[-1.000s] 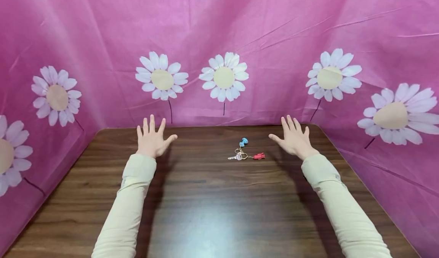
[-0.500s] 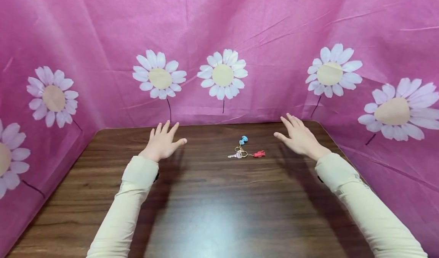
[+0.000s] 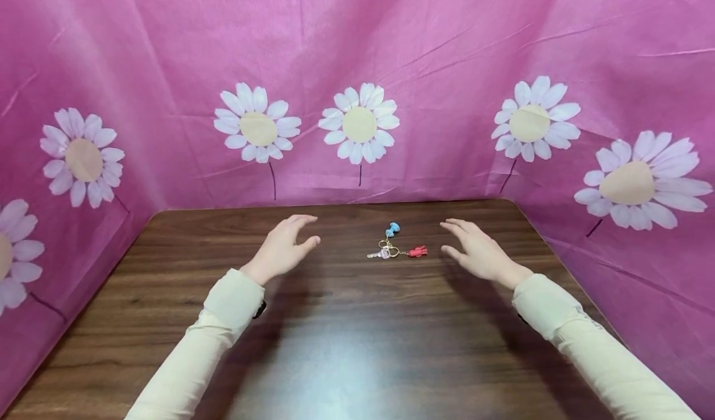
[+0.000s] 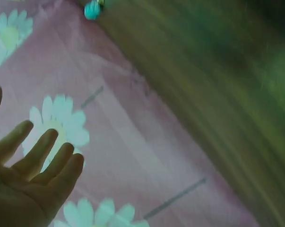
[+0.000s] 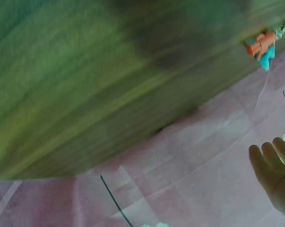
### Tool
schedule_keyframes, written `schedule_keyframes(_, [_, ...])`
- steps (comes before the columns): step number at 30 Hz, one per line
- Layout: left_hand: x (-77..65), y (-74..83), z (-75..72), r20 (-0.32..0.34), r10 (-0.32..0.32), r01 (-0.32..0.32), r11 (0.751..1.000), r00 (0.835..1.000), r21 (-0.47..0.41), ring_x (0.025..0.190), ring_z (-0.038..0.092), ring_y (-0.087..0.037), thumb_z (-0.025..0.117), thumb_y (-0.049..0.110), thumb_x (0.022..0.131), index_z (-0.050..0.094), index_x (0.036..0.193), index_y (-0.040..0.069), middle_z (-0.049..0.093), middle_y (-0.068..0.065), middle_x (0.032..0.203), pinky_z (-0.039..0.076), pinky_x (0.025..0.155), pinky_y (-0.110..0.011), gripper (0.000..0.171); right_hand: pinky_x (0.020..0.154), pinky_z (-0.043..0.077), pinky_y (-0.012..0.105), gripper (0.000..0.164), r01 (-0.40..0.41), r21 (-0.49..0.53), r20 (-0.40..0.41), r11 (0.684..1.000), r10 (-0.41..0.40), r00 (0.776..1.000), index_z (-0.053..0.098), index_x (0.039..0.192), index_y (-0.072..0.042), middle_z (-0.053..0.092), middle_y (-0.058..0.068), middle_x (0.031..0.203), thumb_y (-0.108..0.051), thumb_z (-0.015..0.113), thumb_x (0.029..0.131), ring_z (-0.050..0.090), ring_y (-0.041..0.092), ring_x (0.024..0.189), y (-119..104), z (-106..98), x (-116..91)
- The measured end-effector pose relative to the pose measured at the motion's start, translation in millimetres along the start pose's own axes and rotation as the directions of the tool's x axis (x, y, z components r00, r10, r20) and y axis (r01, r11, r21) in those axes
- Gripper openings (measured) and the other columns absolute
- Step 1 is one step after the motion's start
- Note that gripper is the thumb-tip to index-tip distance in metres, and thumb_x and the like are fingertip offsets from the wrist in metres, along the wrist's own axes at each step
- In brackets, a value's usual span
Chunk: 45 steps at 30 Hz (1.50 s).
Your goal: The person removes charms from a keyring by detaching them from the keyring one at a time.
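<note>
A key point(image 3: 378, 254) lies on the table on a gold ring, joined to a small blue charm point(image 3: 393, 229) and a red figure charm point(image 3: 417, 252). My right hand point(image 3: 475, 250) hovers just right of the red charm, fingers loosely bent, holding nothing. To the left of the key, further off, my left hand point(image 3: 283, 247) is held above the table, thumb apart from the fingers and nothing in it. The left wrist view catches the blue charm point(image 4: 92, 9) at its top edge. In the right wrist view the red charm point(image 5: 261, 44) overlaps the blue one.
The dark wood table point(image 3: 346, 321) ends at the back against a pink cloth point(image 3: 346, 48) printed with white daisies. This cloth also hangs along the left and right sides. Shadows of both arms fall on the tabletop.
Both hands have turned from spread, palm-down fingers to loosely bent ones facing inward. The left hand has moved right, nearer the key. The key and charms stay in place.
</note>
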<state>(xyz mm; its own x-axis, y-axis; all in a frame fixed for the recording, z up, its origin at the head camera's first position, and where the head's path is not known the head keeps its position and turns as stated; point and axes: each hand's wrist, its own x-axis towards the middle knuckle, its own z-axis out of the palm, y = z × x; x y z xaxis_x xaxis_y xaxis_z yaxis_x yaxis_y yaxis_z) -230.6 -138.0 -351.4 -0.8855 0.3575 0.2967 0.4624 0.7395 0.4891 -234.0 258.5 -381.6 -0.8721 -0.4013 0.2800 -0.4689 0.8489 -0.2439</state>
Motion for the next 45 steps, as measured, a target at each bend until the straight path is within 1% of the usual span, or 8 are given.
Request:
schedule_keyframes(5, [-7.3,5.2,16.1,0.004,-0.028,0.028,0.997,1.0,-0.077,0.097,0.058,-0.026,0.059,0.024,0.086,0.056,0.122,0.009,0.058,-0.007,0.122,0.045,0.086,-0.041,0.038,0.096,0.037,0.053,0.045,0.068,0.015,-0.016,0.998,-0.068,0.998,0.051,0.125,-0.001,0.05,0.021,0.127,-0.017,0.063,0.084,0.044,0.037,0.118,-2.4,13.1,-4.9])
schedule_keyframes(11, [-9.2,10.8,34.4,0.06,-0.032,0.038,0.994,0.998,-0.1,0.081,0.056,-0.021,0.059,0.022,0.086,0.06,0.117,0.011,0.062,-0.005,0.115,0.045,0.075,-0.036,0.033,0.094,0.039,0.051,0.039,0.109,0.028,0.0,0.994,-0.109,0.994,0.056,0.118,0.001,0.055,0.019,0.12,-0.014,0.065,0.083,0.049,0.034,0.114,-4.3,24.5,-1.5])
schedule_keyframes(18, [-9.4,14.0,68.2,0.178,0.005,0.022,0.988,0.984,-0.151,0.087,0.061,-0.02,0.06,0.016,0.085,0.062,0.111,0.008,0.064,-0.004,0.11,0.048,0.079,-0.035,0.028,0.089,0.045,0.045,0.029,0.162,0.029,0.02,0.986,-0.163,0.986,0.061,0.109,-0.002,0.061,0.011,0.108,-0.013,0.066,0.082,0.057,0.027,0.105,-5.2,44.4,3.0])
schedule_keyframes(23, [9.7,17.1,91.1,0.249,0.068,-0.028,0.986,0.966,-0.162,0.098,0.062,-0.018,0.06,0.015,0.085,0.063,0.11,0.007,0.065,-0.005,0.109,0.048,0.085,-0.035,0.026,0.091,0.044,0.044,0.033,0.153,0.025,0.042,0.988,-0.154,0.987,0.06,0.111,-0.001,0.06,0.013,0.111,-0.013,0.066,0.081,0.056,0.029,0.106,-5.4,53.8,18.0])
schedule_keyframes(30, [49.9,23.6,115.6,0.272,0.118,-0.108,0.993,0.955,-0.053,0.094,0.062,-0.018,0.059,0.013,0.085,0.064,0.108,0.007,0.066,-0.005,0.106,0.048,0.083,-0.033,0.025,0.099,0.037,0.048,0.055,0.097,0.049,0.157,0.994,-0.104,0.982,0.053,0.123,0.0,0.048,0.02,0.131,-0.016,0.072,0.074,0.045,0.036,0.121,-8.1,63.6,47.7])
schedule_keyframes(35, [68.9,24.7,133.0,0.292,0.061,-0.068,0.998,0.955,0.015,0.096,0.062,-0.018,0.061,0.016,0.084,0.065,0.106,0.009,0.067,-0.004,0.102,0.047,0.084,-0.034,0.024,0.105,0.031,0.046,0.07,0.098,0.091,0.276,0.991,-0.12,0.954,0.046,0.131,-0.001,0.037,0.018,0.142,-0.007,0.07,0.066,0.036,0.035,0.13,-13.5,72.6,69.5])
schedule_keyframes(40, [81.9,27.1,142.5,0.293,-0.02,-0.006,0.996,0.956,0.088,0.095,0.063,-0.017,0.067,0.022,0.079,0.067,0.101,0.01,0.07,-0.001,0.096,0.047,0.084,-0.033,0.024,0.108,0.027,0.043,0.073,0.177,0.07,0.37,0.982,-0.19,0.909,0.043,0.132,0.003,0.033,0.017,0.145,-0.001,0.06,0.061,0.026,0.033,0.136,-23.1,77.8,90.0])
schedule_keyframes(45, [88.3,35.0,149.9,0.324,-0.083,0.049,0.992,0.942,0.112,0.093,0.062,-0.018,0.07,0.023,0.076,0.067,0.101,0.011,0.07,0.0,0.092,0.047,0.081,-0.032,0.028,0.104,0.032,0.048,0.069,0.161,-0.01,0.449,0.987,-0.139,0.883,0.048,0.13,-0.001,0.036,0.013,0.144,-0.004,0.058,0.062,0.023,0.029,0.138,-25.4,76.9,97.9])
